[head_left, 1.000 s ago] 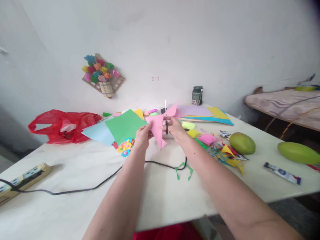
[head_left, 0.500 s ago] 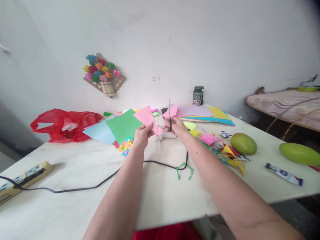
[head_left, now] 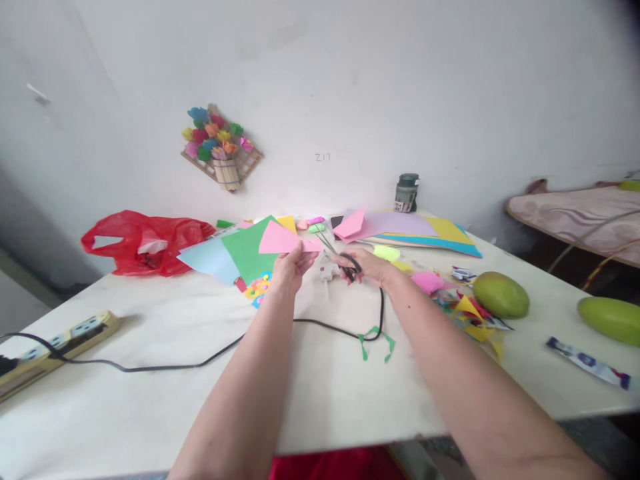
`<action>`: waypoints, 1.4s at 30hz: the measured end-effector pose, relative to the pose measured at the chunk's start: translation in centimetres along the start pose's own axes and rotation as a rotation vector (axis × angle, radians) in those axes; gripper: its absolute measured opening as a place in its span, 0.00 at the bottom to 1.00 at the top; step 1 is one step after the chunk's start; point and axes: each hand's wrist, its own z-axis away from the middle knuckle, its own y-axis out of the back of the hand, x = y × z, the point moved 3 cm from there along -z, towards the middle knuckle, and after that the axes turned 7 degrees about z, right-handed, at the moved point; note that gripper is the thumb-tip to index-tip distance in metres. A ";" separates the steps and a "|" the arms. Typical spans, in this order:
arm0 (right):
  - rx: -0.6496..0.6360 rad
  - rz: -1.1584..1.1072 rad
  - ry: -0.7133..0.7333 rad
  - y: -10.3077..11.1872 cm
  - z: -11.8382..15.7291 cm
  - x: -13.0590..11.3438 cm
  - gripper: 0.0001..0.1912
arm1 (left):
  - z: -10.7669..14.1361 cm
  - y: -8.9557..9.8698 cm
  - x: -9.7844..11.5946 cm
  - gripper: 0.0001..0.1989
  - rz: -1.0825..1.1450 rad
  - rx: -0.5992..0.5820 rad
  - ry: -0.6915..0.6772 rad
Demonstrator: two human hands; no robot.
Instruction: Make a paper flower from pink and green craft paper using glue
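Note:
My left hand [head_left: 291, 268] is closed on a folded piece of pink paper [head_left: 278, 239], pinching it near its narrow right end. The paper's wide, curved edge points left, over a green sheet [head_left: 249, 251]. In my right hand [head_left: 367, 264] is a pair of scissors [head_left: 336, 248], fingers in the black handles and blades pointing up and left. The blades sit just right of the pink paper, apparently apart from it. Under and between the hands is a whitish object [head_left: 327, 268], possibly a glue gun, partly hidden. Another folded pink paper [head_left: 351, 225] lies behind the scissors.
A black cord [head_left: 210, 360] runs from a power strip [head_left: 65, 343] across the table. Green paper scraps [head_left: 376, 341] lie near it. Two green mangoes [head_left: 501, 295], a tube [head_left: 587, 362] and colourful scraps [head_left: 473, 317] are right. A red plastic bag [head_left: 145, 243] is left.
The pink paper has turned so its wide edge faces left. The scissors have tipped from upright to pointing up-left. The whole view has shifted slightly.

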 end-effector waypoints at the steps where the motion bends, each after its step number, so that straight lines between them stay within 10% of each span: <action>1: -0.014 0.006 0.003 0.0 0.1 -0.1 0.18 | 0.0 0.0 0.0 0.04 0.005 -0.003 -0.004; 42: -0.153 0.100 0.028 -0.5 0.7 -0.7 0.16 | 0.0 0.5 0.2 0.05 -0.058 -0.066 0.102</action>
